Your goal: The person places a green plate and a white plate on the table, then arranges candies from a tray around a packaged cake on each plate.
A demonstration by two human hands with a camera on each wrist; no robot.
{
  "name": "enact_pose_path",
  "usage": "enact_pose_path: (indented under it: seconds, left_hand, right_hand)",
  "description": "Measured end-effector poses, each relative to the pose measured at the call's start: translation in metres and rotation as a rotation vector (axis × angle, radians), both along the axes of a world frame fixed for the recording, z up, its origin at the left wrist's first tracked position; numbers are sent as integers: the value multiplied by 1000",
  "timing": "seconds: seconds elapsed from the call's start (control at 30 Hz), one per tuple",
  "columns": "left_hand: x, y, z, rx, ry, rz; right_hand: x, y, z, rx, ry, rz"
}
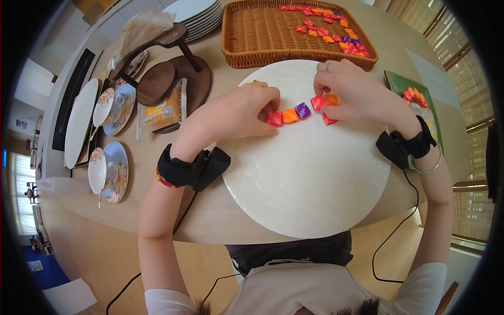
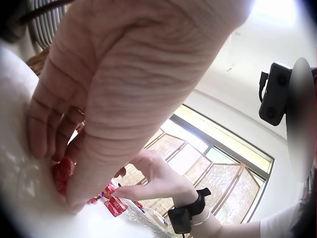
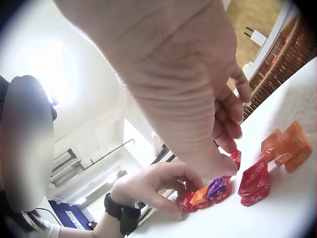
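Observation:
Several square wrapped candies lie in a short row on a round white board [image 1: 304, 178]. My left hand [image 1: 236, 110] pinches the red candy [image 1: 274, 119] at the row's left end between thumb and fingers. Beside it sit an orange candy [image 1: 289, 115] and a purple candy [image 1: 302, 110]. My right hand [image 1: 349, 94] pinches another red candy [image 1: 317, 103], just right of the purple one. Near the right hand's palm lie an orange candy [image 1: 331, 99] and a red candy [image 3: 254, 182], both apart from the row.
A wicker tray [image 1: 252, 59] with scattered candies stands behind the board. At right is a green tray [image 1: 395, 79] holding more candies. A brown wooden stand [image 1: 197, 86], a packaged snack [image 1: 163, 113], stacked white plates [image 1: 202, 18] and floral cups with saucers [image 1: 116, 170] stand left.

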State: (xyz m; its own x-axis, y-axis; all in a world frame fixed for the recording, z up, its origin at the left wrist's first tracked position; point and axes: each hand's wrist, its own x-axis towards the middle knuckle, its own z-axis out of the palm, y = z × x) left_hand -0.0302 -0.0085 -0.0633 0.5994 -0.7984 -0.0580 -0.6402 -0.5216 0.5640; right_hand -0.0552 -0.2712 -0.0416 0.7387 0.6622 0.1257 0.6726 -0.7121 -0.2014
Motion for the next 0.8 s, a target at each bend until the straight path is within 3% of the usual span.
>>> enact_pose_path:
  seconds: [0.1, 0.23, 0.3, 0.5, 0.8]
  left_hand:
    - [0, 1, 0, 0, -1, -1]
    - [1, 1, -1, -11, 2, -9]
    - [2, 2, -3, -14, 5, -12]
    - [1, 1, -2, 3, -6, -6]
    - [-2, 0, 1, 20, -6, 25]
  right_hand:
    - [7, 3, -3, -59, 132, -16]
    - [8, 5, -5, -53, 72, 15]
    - [7, 8, 4, -110, 260, -79]
    - [10, -14, 6, 22, 111, -60]
    - [-4, -21, 8, -42, 215, -162]
